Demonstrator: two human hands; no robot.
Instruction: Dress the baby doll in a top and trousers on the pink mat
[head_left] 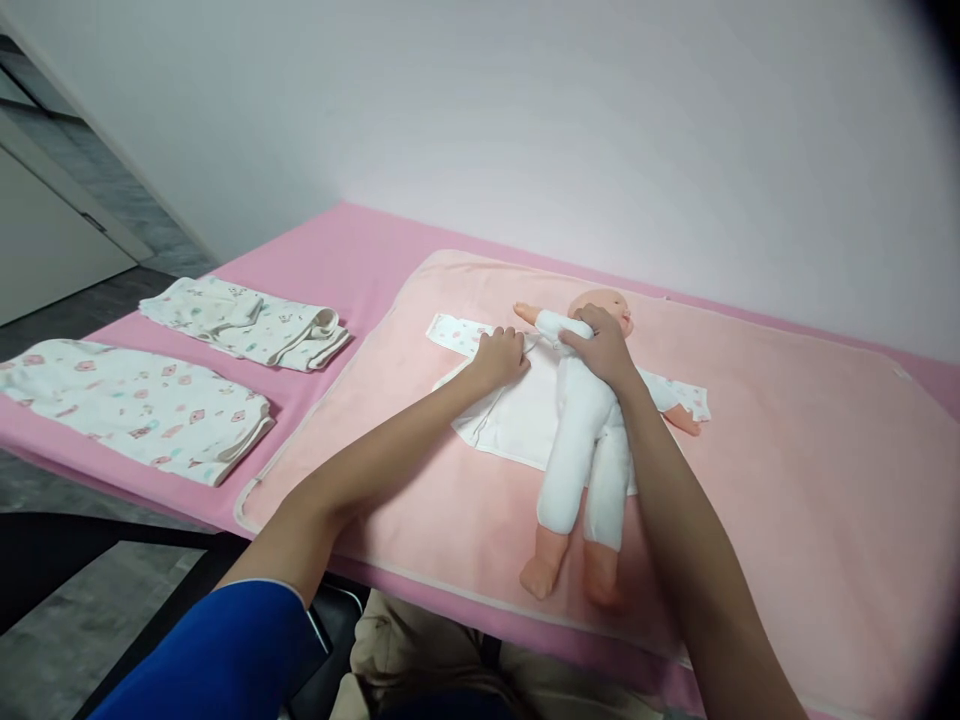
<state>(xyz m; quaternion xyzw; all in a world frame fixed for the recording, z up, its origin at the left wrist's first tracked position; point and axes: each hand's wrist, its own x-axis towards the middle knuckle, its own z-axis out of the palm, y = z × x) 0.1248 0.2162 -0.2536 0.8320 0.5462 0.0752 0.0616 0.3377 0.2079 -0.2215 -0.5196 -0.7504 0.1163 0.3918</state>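
A baby doll point(574, 440) with a white cloth body lies face up on a spread baby shirt point(514, 425), its head at the far side. The doll's arm on the right runs through a printed sleeve point(686, 395), and its hand sticks out at the cuff. Its other arm point(551, 322) lies bare of the shirt, above the flat left sleeve point(454, 332). My left hand point(501, 360) has its fingers curled onto the shirt near that sleeve's shoulder. My right hand point(602, 345) grips the doll at the shoulder and upper chest; its fingertips are partly hidden.
Under the doll is a peach mat point(787, 480) on a pink-covered table point(375, 240). Two folded printed cloths, one with pink prints point(135, 405) and one with greenish prints point(247, 320), lie at the left. A white wall point(562, 130) rises behind. A black chair point(60, 550) stands lower left.
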